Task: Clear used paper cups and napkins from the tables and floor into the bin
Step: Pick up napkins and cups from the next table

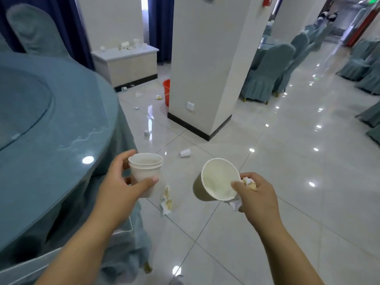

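Left of the white pillar (205, 68), the round table (51, 130) has its curved edge just beside the left hand (121, 182); right of the pillar, tiled floor (308, 171) lies open up to covered chairs (265, 75). In front of the pillar, the left hand curls around 2 upright nested cups (145, 171), a floor napkin (166, 200) and 1 tipped cup (185, 153) lie nearby, and the right hand (255, 196) pinches an empty tilted cup (218, 179) plus a napkin wad (249, 183). The orange bin (167, 91) stands partly behind the pillar's left edge, contents hidden.

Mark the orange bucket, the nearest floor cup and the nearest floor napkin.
orange bucket (167, 93), head view, visible left wall.
nearest floor cup (185, 153), head view, its side.
nearest floor napkin (166, 200), head view, crumpled middle.
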